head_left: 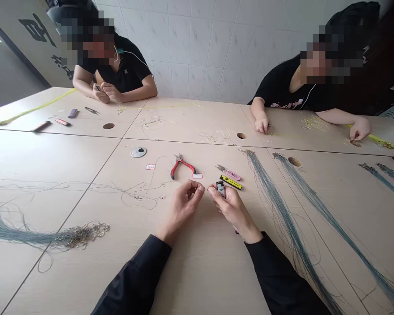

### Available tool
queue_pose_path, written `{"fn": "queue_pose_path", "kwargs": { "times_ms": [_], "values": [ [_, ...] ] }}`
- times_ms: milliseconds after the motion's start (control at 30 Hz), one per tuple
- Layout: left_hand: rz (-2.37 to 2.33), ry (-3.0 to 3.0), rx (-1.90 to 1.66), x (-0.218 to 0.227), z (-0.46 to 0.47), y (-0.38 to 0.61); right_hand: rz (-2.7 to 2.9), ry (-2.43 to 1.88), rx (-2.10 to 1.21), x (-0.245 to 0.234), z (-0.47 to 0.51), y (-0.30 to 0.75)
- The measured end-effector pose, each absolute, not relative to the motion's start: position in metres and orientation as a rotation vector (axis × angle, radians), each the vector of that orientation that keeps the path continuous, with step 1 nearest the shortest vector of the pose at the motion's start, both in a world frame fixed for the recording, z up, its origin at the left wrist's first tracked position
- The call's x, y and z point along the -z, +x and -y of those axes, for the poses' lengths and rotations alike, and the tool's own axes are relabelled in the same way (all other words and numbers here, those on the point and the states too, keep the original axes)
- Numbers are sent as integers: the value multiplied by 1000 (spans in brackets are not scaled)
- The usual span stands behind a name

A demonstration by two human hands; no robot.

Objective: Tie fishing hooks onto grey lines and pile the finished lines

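Over the middle of the table, my left hand (185,201) is closed, thumb and forefinger pinched together. Whatever is between those fingertips is too small to make out. My right hand (231,208) is wrapped round a dark lighter (220,189) with a pale metal top, its thumb and forefinger close to my left fingertips. Just beyond my hands lie red-handled pliers (181,166), pink thread snips (229,172) and a yellow stick-shaped item (231,182) with black print. Small red-edged labels (197,176) rest near the pliers.
At the left lies a bundle of blue-green lines (22,234) ending in metal hooks. Similar bundles (279,210) stretch along the right. Loose lines (118,189) cross the left middle. A round silver disc (138,152) sits farther back. Two people work with yellow strands opposite.
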State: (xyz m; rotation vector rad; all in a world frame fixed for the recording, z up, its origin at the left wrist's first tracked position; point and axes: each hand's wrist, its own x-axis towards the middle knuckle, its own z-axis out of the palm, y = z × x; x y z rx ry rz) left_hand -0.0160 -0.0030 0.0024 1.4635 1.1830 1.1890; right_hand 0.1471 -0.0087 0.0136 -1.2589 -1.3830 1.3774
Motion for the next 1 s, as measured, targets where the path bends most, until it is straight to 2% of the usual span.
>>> {"fn": "queue_pose_path", "kwargs": {
  "times_ms": [467, 1000],
  "values": [
    [-1133, 1384, -1179, 1, 2, -18, 1412, -1245, -1363, -14, 9, 143],
    [-1168, 1408, -1141, 5, 0, -16, 1591, -1328, -1112, -21, 10, 145]
  ]
}}
